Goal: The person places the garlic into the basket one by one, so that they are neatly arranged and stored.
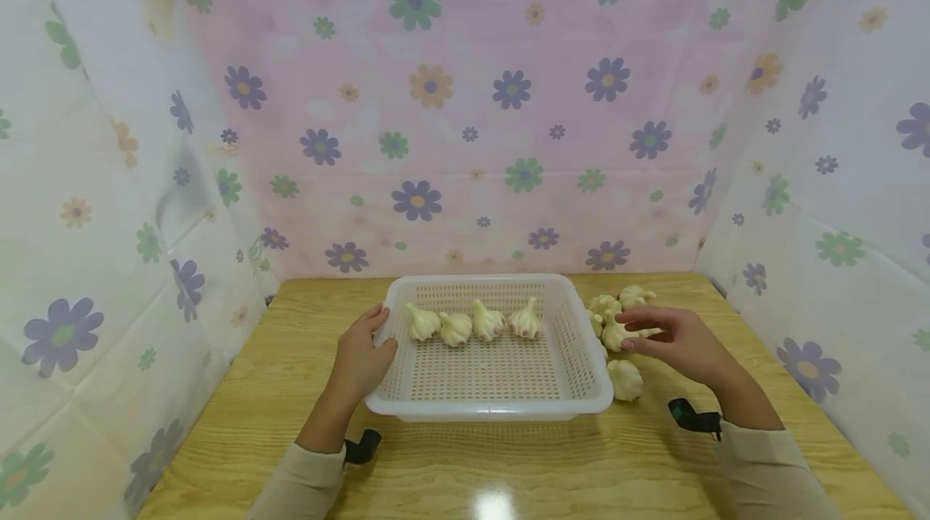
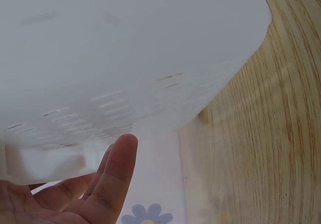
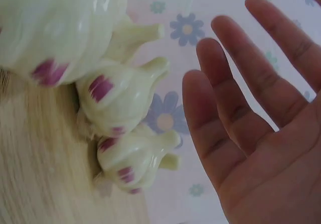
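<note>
A white plastic basket (image 1: 490,408) stands on the table, with several garlic bulbs (image 1: 488,320) in a row along its back half. My left hand (image 1: 361,360) grips the basket's left rim; in the left wrist view the fingers (image 2: 118,171) lie along its perforated wall. At the basket's right side is a cluster of loose garlic bulbs (image 1: 626,381). My right hand (image 1: 679,340) hovers beside that cluster, fingers reaching left. The right wrist view shows its fingers (image 3: 233,103) spread and fairly straight, apart from the purple-marked garlic bulbs (image 3: 120,96), holding nothing.
The wooden table (image 1: 291,391) extends on both sides of the basket and in front of it. Flowered cloth (image 1: 472,108) hangs behind and along both sides. Dark wrist-worn devices (image 1: 693,417) sit at both cuffs.
</note>
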### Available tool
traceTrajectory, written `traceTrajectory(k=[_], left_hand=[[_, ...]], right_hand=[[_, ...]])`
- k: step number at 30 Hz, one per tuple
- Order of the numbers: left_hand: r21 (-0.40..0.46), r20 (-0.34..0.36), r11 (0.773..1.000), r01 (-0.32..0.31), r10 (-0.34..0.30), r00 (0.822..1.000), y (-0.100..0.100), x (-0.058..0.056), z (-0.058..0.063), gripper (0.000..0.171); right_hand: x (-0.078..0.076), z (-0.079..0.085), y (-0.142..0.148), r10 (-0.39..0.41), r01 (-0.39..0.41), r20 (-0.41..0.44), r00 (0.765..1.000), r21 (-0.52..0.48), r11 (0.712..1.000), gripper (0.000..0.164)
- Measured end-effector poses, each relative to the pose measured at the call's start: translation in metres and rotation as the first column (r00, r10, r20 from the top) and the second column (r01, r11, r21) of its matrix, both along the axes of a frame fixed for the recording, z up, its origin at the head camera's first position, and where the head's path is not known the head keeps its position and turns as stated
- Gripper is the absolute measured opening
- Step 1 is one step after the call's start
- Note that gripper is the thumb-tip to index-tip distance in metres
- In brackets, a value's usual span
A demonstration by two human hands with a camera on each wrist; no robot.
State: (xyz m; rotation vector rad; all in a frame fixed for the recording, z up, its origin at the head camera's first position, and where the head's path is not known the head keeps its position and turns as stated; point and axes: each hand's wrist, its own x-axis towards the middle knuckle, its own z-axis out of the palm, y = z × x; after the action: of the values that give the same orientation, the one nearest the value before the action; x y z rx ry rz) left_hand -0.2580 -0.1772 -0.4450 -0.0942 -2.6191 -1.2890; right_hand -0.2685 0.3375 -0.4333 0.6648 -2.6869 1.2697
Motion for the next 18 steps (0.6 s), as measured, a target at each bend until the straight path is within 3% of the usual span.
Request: traceTrajectory(k=[10, 18], left_hand=[[-0.005, 0.008, 1.000, -0.001, 0.001, 1.000, -0.002, 0.000, -0.002, 0.062], [-0.005, 0.006, 1.000, 0.000, 0.000, 1.000, -0.001, -0.001, -0.001, 0.061]], right_hand=[[-0.004, -0.020, 0.019, 0.114, -0.107, 0.175, 0.978, -0.051, 0.993, 0.051], [-0.009, -0.022, 0.024, 0.239, -0.229, 0.235, 0.942, -0.069, 0.971, 0.054]])
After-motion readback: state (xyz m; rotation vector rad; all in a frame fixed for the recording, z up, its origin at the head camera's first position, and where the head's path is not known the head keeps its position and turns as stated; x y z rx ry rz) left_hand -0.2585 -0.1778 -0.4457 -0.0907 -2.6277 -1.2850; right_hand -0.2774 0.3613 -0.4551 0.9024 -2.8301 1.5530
